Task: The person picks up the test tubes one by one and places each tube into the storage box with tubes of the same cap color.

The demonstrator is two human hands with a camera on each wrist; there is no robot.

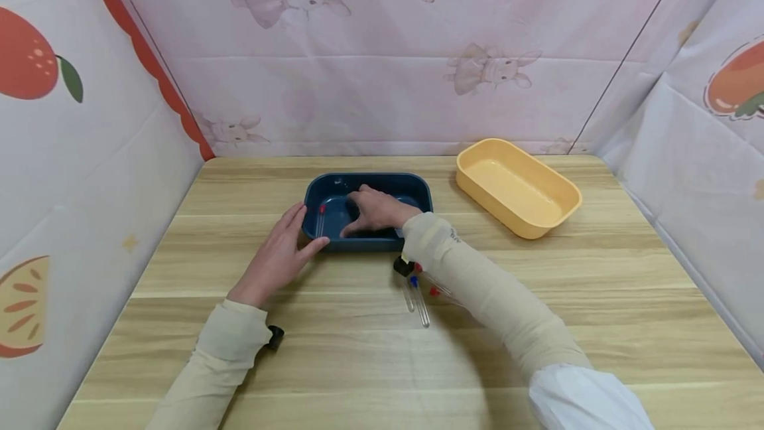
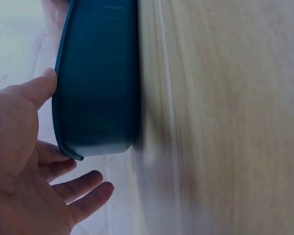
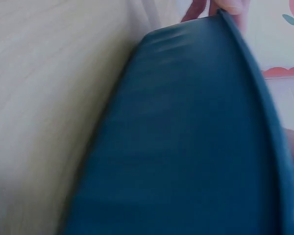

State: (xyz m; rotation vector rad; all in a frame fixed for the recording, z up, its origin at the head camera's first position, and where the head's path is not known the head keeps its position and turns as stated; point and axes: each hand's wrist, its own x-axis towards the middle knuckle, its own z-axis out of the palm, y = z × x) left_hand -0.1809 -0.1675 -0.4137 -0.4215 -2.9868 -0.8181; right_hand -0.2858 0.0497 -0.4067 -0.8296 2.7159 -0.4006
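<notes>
While left hand (image 1: 277, 255), spread, touches blue tray (image 1: 358, 245) | right hand (image 1: 380, 210) inside, thumb and fingers apart | tubes (image 1: 420, 305) near it

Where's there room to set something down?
Bare wood: between left sleeve and right sleeve, nearer than the tubes; also right of that sleeve, in front of the yellow tray. Crowded: the blue tray, left hand at its rim, right hand inside.

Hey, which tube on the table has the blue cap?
The tube reaching visibly farthest from the navy tray; every other visible cap is red.
</notes>
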